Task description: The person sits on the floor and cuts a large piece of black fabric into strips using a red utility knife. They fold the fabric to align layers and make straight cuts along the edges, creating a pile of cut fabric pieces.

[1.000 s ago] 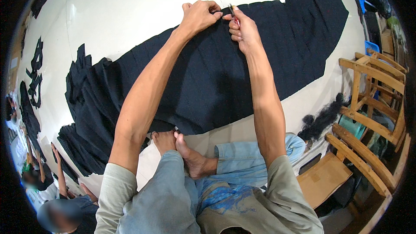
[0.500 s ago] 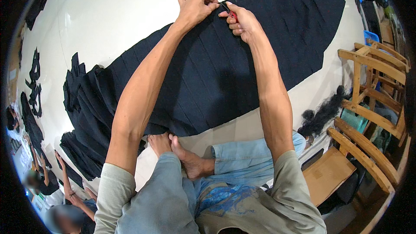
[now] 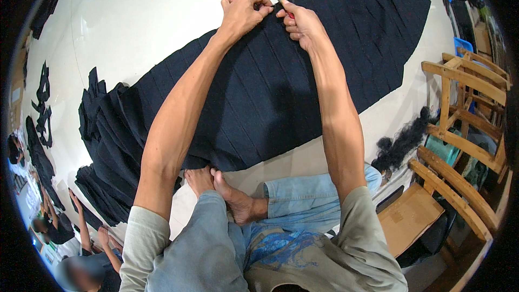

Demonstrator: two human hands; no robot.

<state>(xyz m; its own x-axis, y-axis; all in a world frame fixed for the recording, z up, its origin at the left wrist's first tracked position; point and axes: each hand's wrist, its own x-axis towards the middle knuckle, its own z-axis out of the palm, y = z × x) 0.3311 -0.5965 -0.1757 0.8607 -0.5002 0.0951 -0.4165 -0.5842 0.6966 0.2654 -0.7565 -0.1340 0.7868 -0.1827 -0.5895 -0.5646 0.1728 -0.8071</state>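
A long piece of black fabric, crossed by several parallel seams or folds, spreads over the pale floor in front of me. My left hand is closed in a pinch at the fabric's far edge. Just right of it, my right hand is curled around a small red-handled cutting tool, which looks like thread snips. Its tip points toward the pinched edge, and most of the tool is hidden by my fingers.
Bunched black fabric lies at the left. My bare feet rest by the near edge. At right are a tangle of black thread, wooden chairs and a cardboard piece. Other people sit at lower left.
My right hand and the tool have shifted slightly, and less of the red handle shows. My left hand stays at the fabric edge. At lower left, another person's hands have moved.
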